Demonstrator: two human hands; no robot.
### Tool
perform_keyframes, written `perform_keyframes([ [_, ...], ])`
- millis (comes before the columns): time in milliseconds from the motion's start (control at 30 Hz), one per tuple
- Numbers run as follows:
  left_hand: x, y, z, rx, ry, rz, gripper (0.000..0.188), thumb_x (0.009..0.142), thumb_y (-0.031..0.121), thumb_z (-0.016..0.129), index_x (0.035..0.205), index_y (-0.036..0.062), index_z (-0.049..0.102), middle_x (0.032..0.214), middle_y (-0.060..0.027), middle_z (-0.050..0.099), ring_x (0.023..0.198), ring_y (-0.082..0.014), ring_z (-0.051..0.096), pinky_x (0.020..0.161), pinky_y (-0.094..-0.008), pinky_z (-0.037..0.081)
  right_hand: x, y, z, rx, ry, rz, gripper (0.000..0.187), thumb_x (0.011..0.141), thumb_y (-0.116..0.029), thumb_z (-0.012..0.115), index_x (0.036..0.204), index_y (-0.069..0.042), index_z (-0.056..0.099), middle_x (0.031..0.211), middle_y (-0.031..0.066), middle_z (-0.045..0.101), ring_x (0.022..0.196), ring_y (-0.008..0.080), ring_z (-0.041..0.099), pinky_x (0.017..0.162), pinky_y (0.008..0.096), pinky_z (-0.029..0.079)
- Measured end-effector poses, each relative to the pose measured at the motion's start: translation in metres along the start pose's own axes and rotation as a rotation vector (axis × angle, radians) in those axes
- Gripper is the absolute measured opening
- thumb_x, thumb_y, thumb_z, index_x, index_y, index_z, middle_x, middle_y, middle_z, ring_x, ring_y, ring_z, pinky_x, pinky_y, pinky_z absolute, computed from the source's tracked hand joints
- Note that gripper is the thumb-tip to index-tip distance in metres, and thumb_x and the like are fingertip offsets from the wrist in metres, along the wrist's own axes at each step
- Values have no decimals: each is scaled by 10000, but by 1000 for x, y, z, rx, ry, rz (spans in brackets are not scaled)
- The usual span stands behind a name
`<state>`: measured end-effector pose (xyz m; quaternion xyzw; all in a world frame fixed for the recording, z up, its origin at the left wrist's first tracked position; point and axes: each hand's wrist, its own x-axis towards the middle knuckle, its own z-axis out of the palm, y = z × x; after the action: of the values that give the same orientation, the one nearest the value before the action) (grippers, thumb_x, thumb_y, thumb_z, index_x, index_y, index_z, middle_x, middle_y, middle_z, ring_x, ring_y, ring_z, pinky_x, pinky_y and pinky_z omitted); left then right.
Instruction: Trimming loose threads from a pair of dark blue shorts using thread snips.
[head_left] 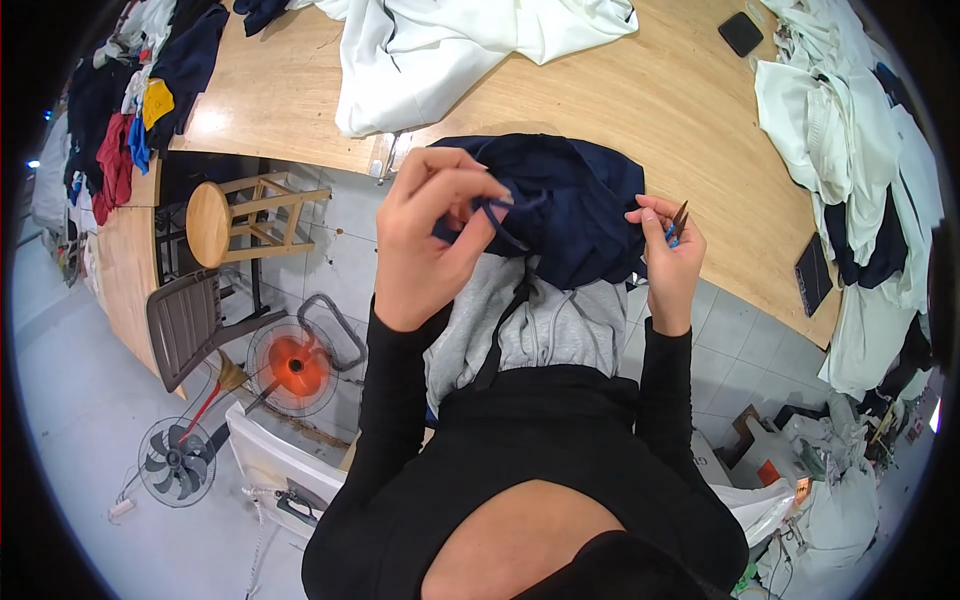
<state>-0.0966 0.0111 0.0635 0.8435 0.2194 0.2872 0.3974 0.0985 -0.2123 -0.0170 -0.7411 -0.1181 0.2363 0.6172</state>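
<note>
A dark navy garment (590, 190) lies bunched over the near edge of the table and hangs onto my lap. My left hand (430, 225) is raised at its left side, thumb and fingers closed on a narrow looped edge of the navy cloth. On the garment's right side, my right hand (672, 250) is closed around small thread snips (680, 222) with blue on the handle, their dark blades pointing up. My right thumb and forefinger pinch together by the cloth's edge; whether they grip it I cannot tell. Grey sweatpants (560, 325) show beneath the garment.
White cloth (430, 60) spreads over the far side of the wooden table (690, 130). White garments (830, 130) are heaped at the right, near a black phone (740, 34) and a dark flat case (813, 275). A stool (208, 225), chair (185, 325) and fans (296, 366) stand left.
</note>
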Motion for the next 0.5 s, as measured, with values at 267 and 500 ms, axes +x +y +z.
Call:
perform_keyframes([
  [267,3,-53,53,-65,-104,-116,252,928,-70,773,1166,-33,698,1049,-99,739,851,-141,746,739,-276,601,-7,-3,6,10,-16,-45,139,1071,-57,679,1144,34,756,984,74,787,921,124,717,878,273,522],
  [500,-32,-42,36,112,176,-186,279,858,0,818,1132,28,781,1149,-135,748,999,-332,734,885,-406,593,-13,21,-11,-242,69,-169,220,979,-111,825,1144,25,770,995,67,787,894,131,702,802,296,538],
])
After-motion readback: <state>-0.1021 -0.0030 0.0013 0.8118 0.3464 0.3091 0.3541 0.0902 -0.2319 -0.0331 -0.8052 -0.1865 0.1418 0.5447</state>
